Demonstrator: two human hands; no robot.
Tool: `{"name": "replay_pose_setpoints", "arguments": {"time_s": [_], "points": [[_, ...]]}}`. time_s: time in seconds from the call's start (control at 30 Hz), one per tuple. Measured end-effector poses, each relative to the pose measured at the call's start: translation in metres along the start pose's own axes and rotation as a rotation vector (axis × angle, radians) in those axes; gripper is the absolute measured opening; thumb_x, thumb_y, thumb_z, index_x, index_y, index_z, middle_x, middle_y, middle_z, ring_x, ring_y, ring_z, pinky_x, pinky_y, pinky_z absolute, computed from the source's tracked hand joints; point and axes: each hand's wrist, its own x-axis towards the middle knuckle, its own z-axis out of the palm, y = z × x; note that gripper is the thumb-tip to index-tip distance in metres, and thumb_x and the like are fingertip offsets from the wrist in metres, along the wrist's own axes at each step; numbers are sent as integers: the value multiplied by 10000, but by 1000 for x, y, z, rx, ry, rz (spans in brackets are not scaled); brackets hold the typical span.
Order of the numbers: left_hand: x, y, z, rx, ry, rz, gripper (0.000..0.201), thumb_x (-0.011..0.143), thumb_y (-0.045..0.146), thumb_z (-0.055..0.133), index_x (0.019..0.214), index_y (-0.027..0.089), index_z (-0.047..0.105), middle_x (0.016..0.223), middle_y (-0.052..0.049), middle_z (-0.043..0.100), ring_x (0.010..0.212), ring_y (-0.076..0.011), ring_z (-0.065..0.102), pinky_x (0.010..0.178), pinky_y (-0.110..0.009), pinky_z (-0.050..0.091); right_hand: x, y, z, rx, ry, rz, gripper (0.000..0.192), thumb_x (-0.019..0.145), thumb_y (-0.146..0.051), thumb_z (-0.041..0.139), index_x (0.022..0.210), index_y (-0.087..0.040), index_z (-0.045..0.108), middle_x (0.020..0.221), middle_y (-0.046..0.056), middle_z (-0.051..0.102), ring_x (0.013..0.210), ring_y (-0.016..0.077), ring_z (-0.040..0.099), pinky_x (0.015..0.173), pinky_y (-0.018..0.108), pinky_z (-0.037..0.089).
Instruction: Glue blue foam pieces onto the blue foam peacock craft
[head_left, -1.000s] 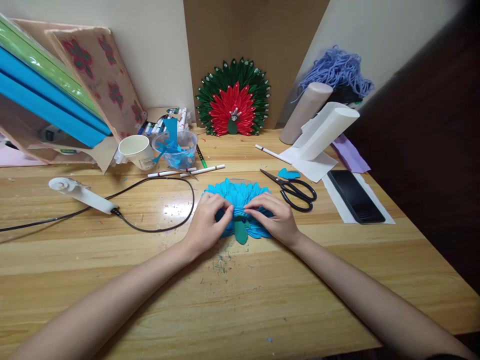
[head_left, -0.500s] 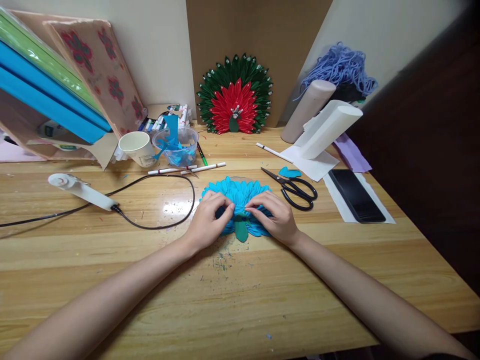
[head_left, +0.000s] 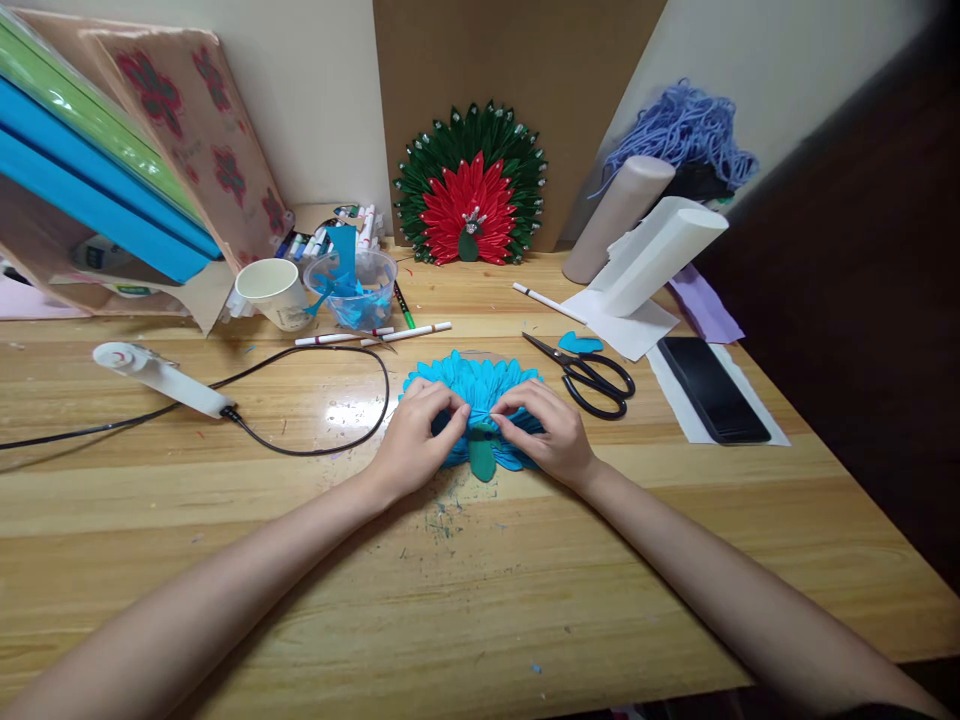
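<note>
A blue fan-shaped paper peacock [head_left: 478, 382] with a dark green body [head_left: 481, 456] lies flat on the wooden table [head_left: 480, 570] in front of me. My left hand [head_left: 415, 440] rests on its left half, fingertips pinching at the centre petals. My right hand [head_left: 545, 432] presses on its right half, fingers meeting the left hand's just above the green body. A finished red and green peacock [head_left: 470, 190] leans against the brown board at the back.
Black scissors [head_left: 592, 377] and a blue paper scrap [head_left: 578, 344] lie right of the craft, a phone [head_left: 712, 390] on white paper farther right. A glue gun [head_left: 159, 377] with its black cord, a paper cup [head_left: 274, 293], a clear bowl [head_left: 353, 289] and markers [head_left: 373, 337] sit at the left.
Both hands stay on the blue peacock; the fingertips have shifted slightly at its centre. The view has tilted a little.
</note>
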Motion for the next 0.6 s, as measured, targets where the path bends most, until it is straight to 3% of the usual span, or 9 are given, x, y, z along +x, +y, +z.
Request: {"name": "replay_pose_setpoints", "arguments": {"time_s": [0.6], "points": [[-1, -1, 1, 36, 13, 30, 207, 910, 290, 434, 766, 192, 545, 771, -16, 577, 815, -170, 469, 774, -316, 374, 2, -2, -1, 23, 16, 55, 60, 810, -170, 570, 777, -212, 542, 717, 12, 592, 671, 150, 554, 656, 312, 456]]}}
